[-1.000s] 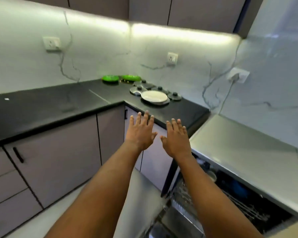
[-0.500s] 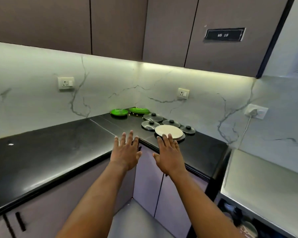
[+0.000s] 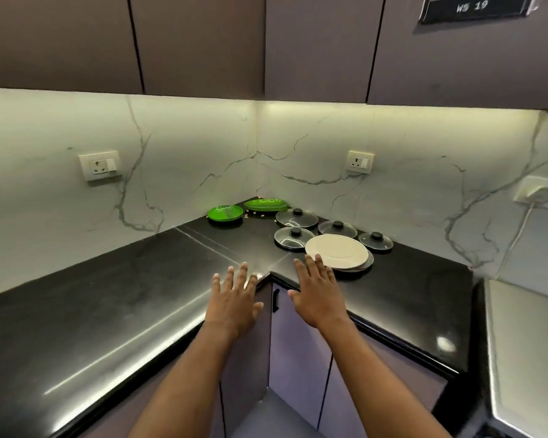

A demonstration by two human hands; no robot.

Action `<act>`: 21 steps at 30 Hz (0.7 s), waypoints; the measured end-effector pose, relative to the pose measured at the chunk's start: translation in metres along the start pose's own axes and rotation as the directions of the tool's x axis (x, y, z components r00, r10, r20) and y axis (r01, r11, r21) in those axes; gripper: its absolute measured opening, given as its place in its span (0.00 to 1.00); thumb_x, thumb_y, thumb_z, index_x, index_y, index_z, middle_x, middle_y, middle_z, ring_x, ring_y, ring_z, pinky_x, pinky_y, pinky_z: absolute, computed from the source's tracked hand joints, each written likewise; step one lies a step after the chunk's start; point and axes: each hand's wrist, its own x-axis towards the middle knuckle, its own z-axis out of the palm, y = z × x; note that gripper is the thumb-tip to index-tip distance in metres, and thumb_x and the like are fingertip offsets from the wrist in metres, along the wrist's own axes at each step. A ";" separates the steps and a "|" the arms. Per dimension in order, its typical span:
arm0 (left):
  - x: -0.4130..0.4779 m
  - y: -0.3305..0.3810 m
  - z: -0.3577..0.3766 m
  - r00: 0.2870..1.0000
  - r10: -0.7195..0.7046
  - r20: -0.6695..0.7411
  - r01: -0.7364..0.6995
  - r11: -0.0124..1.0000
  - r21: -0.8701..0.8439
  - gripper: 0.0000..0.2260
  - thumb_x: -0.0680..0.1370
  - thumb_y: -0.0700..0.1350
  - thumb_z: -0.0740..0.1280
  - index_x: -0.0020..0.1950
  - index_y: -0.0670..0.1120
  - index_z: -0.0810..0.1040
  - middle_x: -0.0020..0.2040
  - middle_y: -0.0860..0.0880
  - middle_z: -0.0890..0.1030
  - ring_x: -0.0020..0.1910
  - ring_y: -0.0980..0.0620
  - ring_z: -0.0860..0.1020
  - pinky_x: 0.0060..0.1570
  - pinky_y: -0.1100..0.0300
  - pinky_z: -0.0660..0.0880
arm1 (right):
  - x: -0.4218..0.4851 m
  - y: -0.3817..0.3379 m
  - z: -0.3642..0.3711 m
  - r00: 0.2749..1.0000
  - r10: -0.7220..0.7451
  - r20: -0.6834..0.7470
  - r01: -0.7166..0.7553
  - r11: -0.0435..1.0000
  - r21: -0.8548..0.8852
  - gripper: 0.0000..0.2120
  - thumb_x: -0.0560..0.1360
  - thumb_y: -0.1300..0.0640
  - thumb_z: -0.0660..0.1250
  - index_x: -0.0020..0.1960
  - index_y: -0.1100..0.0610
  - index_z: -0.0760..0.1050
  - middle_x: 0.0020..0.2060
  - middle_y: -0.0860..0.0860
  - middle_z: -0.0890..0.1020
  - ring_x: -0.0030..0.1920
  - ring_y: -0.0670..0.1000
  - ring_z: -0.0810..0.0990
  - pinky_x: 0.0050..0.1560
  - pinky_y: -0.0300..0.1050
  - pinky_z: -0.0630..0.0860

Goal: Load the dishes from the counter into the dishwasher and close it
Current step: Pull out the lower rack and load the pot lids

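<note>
Two hands, both empty: I've got the left hand [image 3: 234, 298] and right hand [image 3: 315, 292] flat, fingers straight and spread, gripping nothing, over the counter's [image 3: 108, 311] inner front corner. The right fingertips are at the near rim of the white plates [image 3: 337, 251]; can't tell if touching. That stack sits nearest the front edge, so I judge it's the first pick. Four glass lids [image 3: 296, 218] lie knob-up just behind it, flat so they don't roll. Green plates [image 3: 225, 213] are parked in the back corner by the wall, one apart, the rest stacked beside it w/ crumbs btw them. The steel top [image 3: 519, 343] at far right is prob. the dishwasher; its opening isn't in view.
</note>
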 end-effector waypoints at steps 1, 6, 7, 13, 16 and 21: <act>0.017 -0.002 0.004 1.000 -0.005 0.013 0.005 1.000 0.000 0.31 0.83 0.59 0.53 0.81 0.48 0.46 0.81 0.45 0.40 0.80 0.42 0.42 0.76 0.40 0.43 | 0.015 0.004 0.008 1.000 0.000 0.013 0.000 1.000 0.012 0.33 0.80 0.47 0.59 0.79 0.53 0.48 0.79 0.55 0.48 0.78 0.56 0.42 0.77 0.54 0.45; 0.101 0.004 0.020 0.998 -0.009 0.064 0.009 1.000 0.003 0.32 0.83 0.59 0.53 0.81 0.48 0.45 0.81 0.45 0.40 0.80 0.42 0.42 0.76 0.40 0.43 | 0.093 0.045 0.045 0.996 -0.009 0.091 0.008 1.000 0.019 0.33 0.80 0.48 0.60 0.79 0.53 0.48 0.79 0.55 0.49 0.78 0.56 0.42 0.77 0.54 0.46; 0.116 0.005 0.023 0.998 -0.012 0.069 0.012 1.000 -0.002 0.32 0.83 0.59 0.53 0.81 0.48 0.45 0.81 0.45 0.40 0.80 0.42 0.42 0.76 0.40 0.43 | 0.110 0.053 0.051 0.996 -0.010 0.088 0.008 1.000 0.017 0.33 0.80 0.48 0.61 0.79 0.53 0.49 0.79 0.55 0.49 0.78 0.56 0.43 0.77 0.54 0.46; 0.193 -0.007 0.043 0.990 -0.062 0.129 0.064 0.998 -0.009 0.32 0.83 0.59 0.54 0.81 0.49 0.44 0.81 0.45 0.40 0.79 0.42 0.42 0.76 0.40 0.43 | 0.194 0.077 0.073 0.994 -0.044 0.097 0.042 0.999 0.026 0.32 0.79 0.49 0.63 0.78 0.54 0.53 0.78 0.56 0.52 0.78 0.57 0.46 0.77 0.54 0.49; 0.234 -0.017 0.051 0.988 -0.062 0.142 0.063 0.998 0.003 0.33 0.83 0.60 0.53 0.81 0.49 0.43 0.81 0.45 0.40 0.79 0.41 0.41 0.76 0.40 0.43 | 0.234 0.086 0.087 0.994 -0.058 0.092 0.056 0.998 0.021 0.31 0.79 0.50 0.63 0.77 0.54 0.55 0.78 0.57 0.54 0.78 0.57 0.47 0.76 0.53 0.49; 0.320 -0.028 0.070 0.984 -0.032 0.176 0.038 0.999 -0.035 0.33 0.83 0.59 0.54 0.81 0.49 0.41 0.80 0.45 0.39 0.79 0.41 0.41 0.77 0.41 0.43 | 0.301 0.102 0.116 0.991 -0.050 0.127 0.052 0.999 -0.009 0.30 0.79 0.49 0.62 0.77 0.54 0.56 0.78 0.55 0.53 0.79 0.56 0.47 0.77 0.52 0.48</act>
